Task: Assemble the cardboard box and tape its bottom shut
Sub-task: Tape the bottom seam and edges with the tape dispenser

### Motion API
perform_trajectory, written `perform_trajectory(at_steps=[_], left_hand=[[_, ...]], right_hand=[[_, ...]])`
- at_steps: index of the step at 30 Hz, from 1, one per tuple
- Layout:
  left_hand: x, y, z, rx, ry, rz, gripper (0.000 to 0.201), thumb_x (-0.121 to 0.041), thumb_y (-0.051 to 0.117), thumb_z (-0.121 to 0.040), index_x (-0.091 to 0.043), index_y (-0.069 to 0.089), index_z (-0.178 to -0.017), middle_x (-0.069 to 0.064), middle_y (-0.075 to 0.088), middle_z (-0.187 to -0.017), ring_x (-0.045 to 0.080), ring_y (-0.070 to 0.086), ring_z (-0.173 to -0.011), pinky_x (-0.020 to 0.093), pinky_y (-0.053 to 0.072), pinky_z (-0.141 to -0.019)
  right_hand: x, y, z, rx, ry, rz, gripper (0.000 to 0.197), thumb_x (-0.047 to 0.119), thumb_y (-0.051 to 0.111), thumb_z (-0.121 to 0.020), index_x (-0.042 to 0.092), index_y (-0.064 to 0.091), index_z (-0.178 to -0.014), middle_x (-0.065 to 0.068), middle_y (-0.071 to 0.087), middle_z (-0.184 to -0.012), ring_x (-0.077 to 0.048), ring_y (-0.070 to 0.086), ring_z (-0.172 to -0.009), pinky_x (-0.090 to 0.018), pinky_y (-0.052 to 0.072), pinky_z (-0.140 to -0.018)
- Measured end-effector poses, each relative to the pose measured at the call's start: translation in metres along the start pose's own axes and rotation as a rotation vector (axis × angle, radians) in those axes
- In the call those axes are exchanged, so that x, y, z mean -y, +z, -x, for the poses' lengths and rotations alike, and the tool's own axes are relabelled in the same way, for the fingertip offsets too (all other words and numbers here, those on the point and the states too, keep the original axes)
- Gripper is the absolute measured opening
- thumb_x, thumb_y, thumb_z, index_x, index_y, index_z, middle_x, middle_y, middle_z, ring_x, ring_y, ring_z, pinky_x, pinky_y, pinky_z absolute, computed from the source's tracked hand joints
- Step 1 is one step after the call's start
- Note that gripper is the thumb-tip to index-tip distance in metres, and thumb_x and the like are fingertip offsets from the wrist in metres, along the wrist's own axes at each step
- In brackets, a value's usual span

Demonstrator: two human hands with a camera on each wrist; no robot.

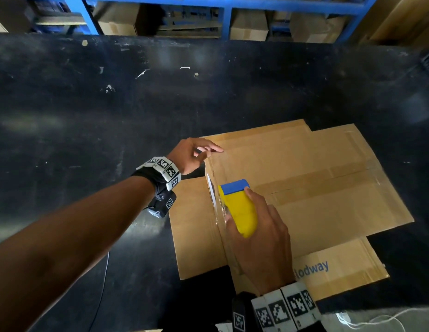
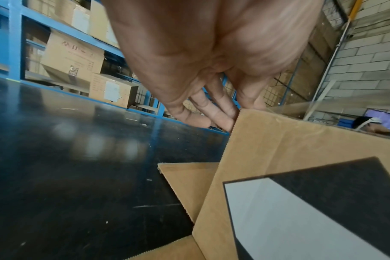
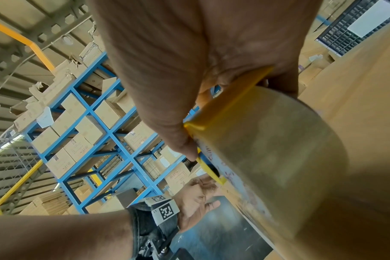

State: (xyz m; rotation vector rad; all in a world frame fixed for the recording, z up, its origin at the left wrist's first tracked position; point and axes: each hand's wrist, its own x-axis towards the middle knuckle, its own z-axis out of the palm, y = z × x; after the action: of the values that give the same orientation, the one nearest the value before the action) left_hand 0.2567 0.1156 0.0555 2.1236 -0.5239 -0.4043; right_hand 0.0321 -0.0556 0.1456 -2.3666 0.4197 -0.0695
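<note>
Your right hand (image 1: 263,238) gripped the tape dispenser (image 1: 239,207) at the cardboard box (image 1: 316,188) edge on the table (image 1: 88,116); left hand's fingers (image 1: 209,149), straight, steadied its corner. Slipping risked crooked tape.

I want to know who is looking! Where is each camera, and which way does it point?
Head: on the person's head, looking down at the box on the table; both arms show.
Left wrist: looks along the left hand to the box corner; palm and fingers show.
Right wrist: looks along the right hand gripping the tape gun; the left forearm shows too.
Shared: the wrist views both show the blue racks.
</note>
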Motion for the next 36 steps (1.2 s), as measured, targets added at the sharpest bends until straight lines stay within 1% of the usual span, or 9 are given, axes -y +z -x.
perform_trajectory(at_steps=[3,6,10,12,17,22,25,32,36], left_hand=[[-0.001,0.0,-0.001,-0.002,-0.018,0.002,0.037,-0.009,0.056,-0.103,-0.036,0.078,-0.116,-0.013,0.075,-0.116,0.006,0.067,-0.109,0.024,0.054,-0.092],[-0.002,0.002,0.0,-0.017,-0.027,-0.007,0.039,-0.006,0.057,-0.103,-0.036,0.078,-0.116,-0.014,0.076,-0.115,0.002,0.067,-0.109,0.016,0.051,-0.091],[-0.005,0.006,0.002,-0.043,-0.035,-0.032,0.038,-0.008,0.057,-0.104,-0.039,0.077,-0.113,-0.016,0.076,-0.11,0.0,0.068,-0.105,0.007,0.045,-0.08],[-0.005,0.008,0.003,-0.057,-0.04,-0.055,0.038,-0.01,0.057,-0.104,-0.041,0.077,-0.114,-0.014,0.076,-0.112,0.005,0.068,-0.109,0.011,0.045,-0.084],[-0.012,0.011,0.009,-0.085,-0.054,-0.08,0.035,-0.014,0.057,-0.104,-0.039,0.075,-0.121,-0.013,0.075,-0.118,0.006,0.067,-0.119,0.033,0.048,-0.109],[-0.018,0.016,0.013,-0.106,-0.065,-0.086,0.034,-0.015,0.057,-0.105,-0.038,0.075,-0.122,-0.013,0.073,-0.128,0.003,0.065,-0.122,0.036,0.045,-0.115],[-0.018,0.017,0.014,-0.105,-0.084,-0.087,0.035,-0.014,0.057,-0.104,-0.039,0.075,-0.122,-0.013,0.074,-0.126,0.002,0.065,-0.121,0.038,0.045,-0.115],[-0.02,0.02,0.014,-0.147,-0.115,-0.06,0.037,-0.011,0.056,-0.104,-0.038,0.077,-0.119,-0.015,0.075,-0.12,0.0,0.066,-0.118,0.035,0.047,-0.113],[-0.023,0.021,0.014,-0.165,-0.105,-0.084,0.036,-0.011,0.055,-0.104,-0.035,0.076,-0.121,-0.013,0.075,-0.122,0.001,0.066,-0.116,0.034,0.048,-0.112]], right_hand=[[-0.009,-0.012,0.028,0.013,0.027,-0.011,0.064,0.049,0.069,-0.083,0.043,0.043,-0.141,0.008,0.057,-0.103,-0.012,0.054,-0.082,-0.025,0.041,-0.069],[-0.025,-0.025,0.064,-0.019,-0.009,0.017,0.066,0.048,0.074,-0.08,0.041,0.048,-0.14,0.009,0.06,-0.104,-0.01,0.057,-0.086,-0.008,0.037,-0.069],[-0.04,-0.042,0.109,-0.059,-0.014,0.007,0.067,0.04,0.08,-0.074,0.036,0.058,-0.137,0.01,0.06,-0.099,-0.007,0.056,-0.089,0.005,0.032,-0.08],[-0.047,-0.05,0.128,-0.055,-0.017,0.023,0.069,0.038,0.083,-0.071,0.034,0.059,-0.136,0.01,0.059,-0.097,-0.008,0.054,-0.086,0.007,0.032,-0.078],[-0.063,-0.057,0.165,-0.037,0.001,-0.037,0.076,0.037,0.085,-0.067,0.042,0.055,-0.137,0.032,0.053,-0.111,0.007,0.047,-0.09,0.005,0.034,-0.083],[-0.074,-0.054,0.194,-0.052,0.032,-0.019,0.08,0.036,0.09,-0.064,0.029,0.059,-0.137,0.0,0.063,-0.096,-0.006,0.048,-0.08,0.004,0.037,-0.077],[-0.079,-0.043,0.199,-0.077,0.03,-0.039,0.075,0.046,0.083,-0.071,0.029,0.057,-0.139,0.004,0.061,-0.096,-0.004,0.05,-0.076,-0.001,0.041,-0.075],[-0.098,-0.015,0.193,-0.012,0.103,0.038,0.068,0.056,0.055,-0.078,0.032,0.053,-0.142,-0.002,0.056,-0.096,-0.022,0.061,-0.068,-0.035,0.055,-0.055],[-0.101,-0.006,0.18,0.066,0.13,0.107,0.066,0.055,0.053,-0.079,0.036,0.048,-0.143,-0.002,0.052,-0.095,-0.029,0.061,-0.07,-0.04,0.052,-0.058]])
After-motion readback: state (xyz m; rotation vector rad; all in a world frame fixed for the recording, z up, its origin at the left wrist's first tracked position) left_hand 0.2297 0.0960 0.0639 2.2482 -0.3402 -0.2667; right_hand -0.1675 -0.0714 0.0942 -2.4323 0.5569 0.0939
